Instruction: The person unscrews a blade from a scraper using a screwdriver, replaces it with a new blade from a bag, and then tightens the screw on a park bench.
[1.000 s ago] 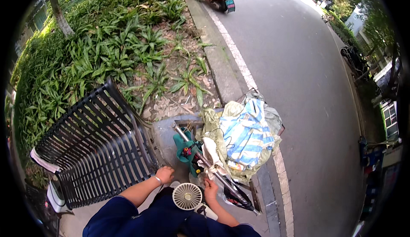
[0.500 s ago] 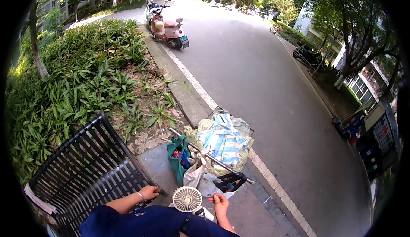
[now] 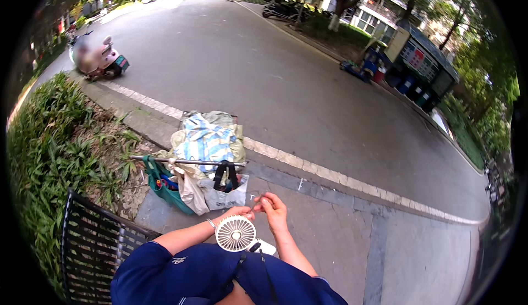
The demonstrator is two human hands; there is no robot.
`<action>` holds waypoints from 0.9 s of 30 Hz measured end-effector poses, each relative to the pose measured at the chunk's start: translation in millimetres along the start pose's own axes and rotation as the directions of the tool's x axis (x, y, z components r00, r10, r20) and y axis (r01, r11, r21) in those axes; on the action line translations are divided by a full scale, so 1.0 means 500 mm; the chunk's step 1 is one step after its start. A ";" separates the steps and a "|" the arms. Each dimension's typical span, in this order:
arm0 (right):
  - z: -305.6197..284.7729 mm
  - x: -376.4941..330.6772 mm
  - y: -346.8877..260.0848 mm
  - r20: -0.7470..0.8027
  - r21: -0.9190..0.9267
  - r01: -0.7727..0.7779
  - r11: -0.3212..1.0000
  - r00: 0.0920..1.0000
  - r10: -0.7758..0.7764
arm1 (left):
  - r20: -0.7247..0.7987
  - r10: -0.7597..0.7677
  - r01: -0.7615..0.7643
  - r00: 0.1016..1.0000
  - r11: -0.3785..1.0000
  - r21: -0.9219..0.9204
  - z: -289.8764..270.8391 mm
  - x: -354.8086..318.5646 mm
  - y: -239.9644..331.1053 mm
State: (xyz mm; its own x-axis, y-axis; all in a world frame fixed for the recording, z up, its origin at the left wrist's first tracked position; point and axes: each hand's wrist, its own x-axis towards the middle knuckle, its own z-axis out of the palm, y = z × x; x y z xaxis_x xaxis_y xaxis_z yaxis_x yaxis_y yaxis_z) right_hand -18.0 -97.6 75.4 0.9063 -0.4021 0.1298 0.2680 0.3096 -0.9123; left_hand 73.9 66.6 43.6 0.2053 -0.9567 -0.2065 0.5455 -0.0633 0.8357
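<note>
My hands are close together in front of my chest, just beyond a white round fan (image 3: 236, 233) that hangs there on a black strap. My right hand (image 3: 273, 211) is closed in a pinch on a small thin dark thing (image 3: 256, 201), too small to name. Closed fingers of my left hand (image 3: 240, 212) meet its near end; the fan covers part of this hand, and what it grips cannot be made out. Beyond my hands, a metal bar (image 3: 187, 162) of a loaded cart carries a green bag (image 3: 168, 189), a beige bag (image 3: 190, 187) and a grey-white bag (image 3: 226, 192).
A blue-and-white striped cloth bundle (image 3: 206, 140) lies on the cart by the kerb. At my left stands a black slatted bench (image 3: 99, 244), with plants (image 3: 49, 134) behind. A pink scooter (image 3: 99, 60) is parked far left; bins under a shelter (image 3: 418, 68) stand across the road (image 3: 308, 96).
My view has swung to the right. My left hand has left the bench edge and come over to my right hand, which is raised with the thin dark thing.
</note>
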 end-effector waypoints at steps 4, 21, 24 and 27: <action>-0.239 -0.127 -0.059 -0.044 -0.194 -0.100 0.976 0.995 0.093 | 0.030 0.255 -0.256 0.967 0.966 0.041 0.168 0.185 -0.034; -0.752 -0.354 -0.235 -0.542 -0.071 -0.144 0.987 0.836 0.083 | 0.348 0.142 -0.208 0.927 0.965 0.161 0.604 0.840 -0.024; -0.865 -0.313 -0.290 -0.588 -0.085 -0.090 0.992 0.808 0.023 | 0.434 0.087 -0.164 0.897 0.976 0.143 0.640 0.984 0.000; -0.948 -0.264 -0.337 -0.693 0.008 -0.117 0.993 0.715 0.090 | 0.455 -0.005 -0.084 0.890 0.981 0.174 0.674 1.125 0.026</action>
State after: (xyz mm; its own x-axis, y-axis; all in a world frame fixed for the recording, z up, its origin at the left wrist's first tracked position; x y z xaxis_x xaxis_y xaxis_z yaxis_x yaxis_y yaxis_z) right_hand -337.7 -505.1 27.9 0.4460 -0.8569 -0.2583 0.1631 0.3616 -0.9180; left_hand -77.5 -568.2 109.7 -0.1897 -0.9809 0.0438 0.3770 -0.0316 0.9257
